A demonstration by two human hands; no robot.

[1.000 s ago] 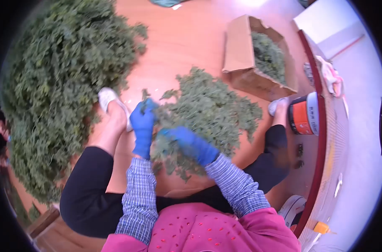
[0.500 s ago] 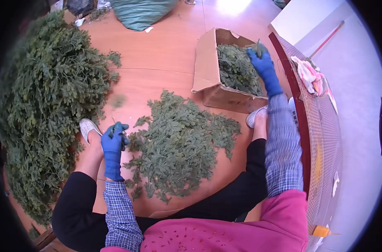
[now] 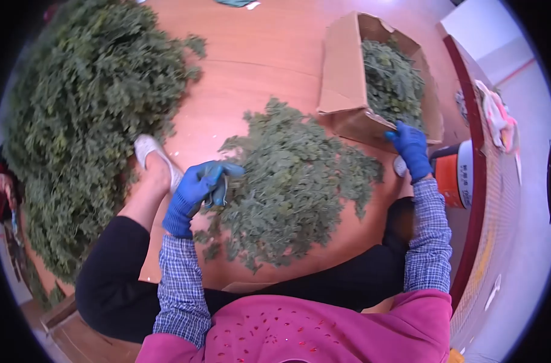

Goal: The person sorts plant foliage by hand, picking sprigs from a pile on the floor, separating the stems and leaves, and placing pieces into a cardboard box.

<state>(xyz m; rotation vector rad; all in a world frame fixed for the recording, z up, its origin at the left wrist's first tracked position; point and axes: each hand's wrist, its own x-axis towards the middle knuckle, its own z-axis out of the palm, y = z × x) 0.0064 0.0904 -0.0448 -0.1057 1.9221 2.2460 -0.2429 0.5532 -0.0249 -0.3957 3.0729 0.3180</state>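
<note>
Both hands wear blue gloves. My left hand is at the left edge of the middle pile of green sprigs, its fingers curled in; a thin pale strand shows at the fingertips, but what they hold is too small to name. My right hand is at the near edge of the cardboard box, thumb and forefinger apart, with nothing visible between them. Inside the box lie more green sprigs.
A large heap of leafy branches fills the left side. An orange and white bucket stands by the dark red edge of a panel on the right, where a pink and white cloth hangs. Another person's hand shows far left.
My right hand has come back from over the box to its near edge, and the sprig it held is gone from it. My left hand is closer to the middle pile. The camera view has shifted.
</note>
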